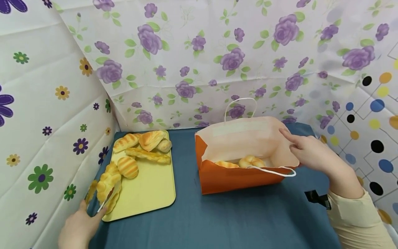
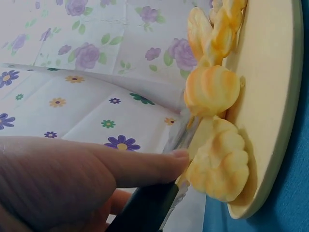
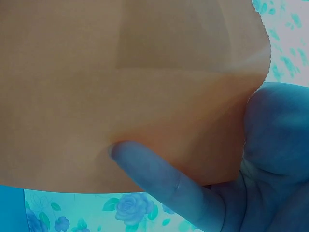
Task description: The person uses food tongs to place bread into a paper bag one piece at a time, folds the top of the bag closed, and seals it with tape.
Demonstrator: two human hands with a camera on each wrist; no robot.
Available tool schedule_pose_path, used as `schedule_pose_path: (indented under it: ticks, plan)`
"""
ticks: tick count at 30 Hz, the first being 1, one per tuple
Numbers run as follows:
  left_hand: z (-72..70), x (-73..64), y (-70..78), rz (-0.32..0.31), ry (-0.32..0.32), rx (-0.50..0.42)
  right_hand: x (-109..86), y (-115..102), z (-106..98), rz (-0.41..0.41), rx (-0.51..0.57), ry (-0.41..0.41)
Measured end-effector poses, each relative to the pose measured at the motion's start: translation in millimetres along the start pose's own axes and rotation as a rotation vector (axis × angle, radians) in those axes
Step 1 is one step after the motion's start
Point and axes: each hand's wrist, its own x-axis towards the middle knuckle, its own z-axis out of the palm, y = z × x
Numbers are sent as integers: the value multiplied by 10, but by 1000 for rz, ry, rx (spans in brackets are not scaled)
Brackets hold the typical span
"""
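Observation:
My left hand [image 1: 79, 224] holds a pair of tongs [image 1: 91, 193] with a dark handle [image 2: 145, 208]. The arms of the tongs are spread around a braided bread [image 1: 109, 178] at the near left of a yellow tray [image 1: 147, 197]. Just beyond it lies a round striped bun [image 1: 128, 167]. On the right, my right hand [image 1: 314, 155] grips the side edge of an orange paper bag [image 1: 239, 180], thumb pressed on the paper in the right wrist view. Inside the bag, a curved bread [image 1: 251, 161] and another piece [image 1: 227, 164] show above the front edge.
At the tray's far end lie a long bread [image 1: 148, 155], a folded pastry [image 1: 151, 140], a ridged loaf [image 1: 125, 143] and a small roll [image 1: 164, 145]. White rope handles [image 1: 240, 99] stick out from the bag. Patterned sheets [image 1: 186, 52] wall in the blue table [image 1: 214, 221].

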Motion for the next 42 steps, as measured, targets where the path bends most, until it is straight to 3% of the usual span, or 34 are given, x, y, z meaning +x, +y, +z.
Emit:
schedule_pose_path:
  ticks: [4, 10, 22, 30, 42]
  plan:
    - [13, 2, 38, -42, 12, 5, -4, 7, 14, -2, 13, 3]
    - [34, 38, 70, -25, -38, 35, -7, 12, 27, 1, 16, 0]
    - [80, 109, -89, 1, -51, 33, 20, -23, -4, 4, 1, 3]
    - [89, 123, -159, 21, -34, -21, -5, -16, -19, 8, -7, 21]
    - [161, 75, -131, -23, 30, -71, -14, 5, 14, 19, -2, 22]
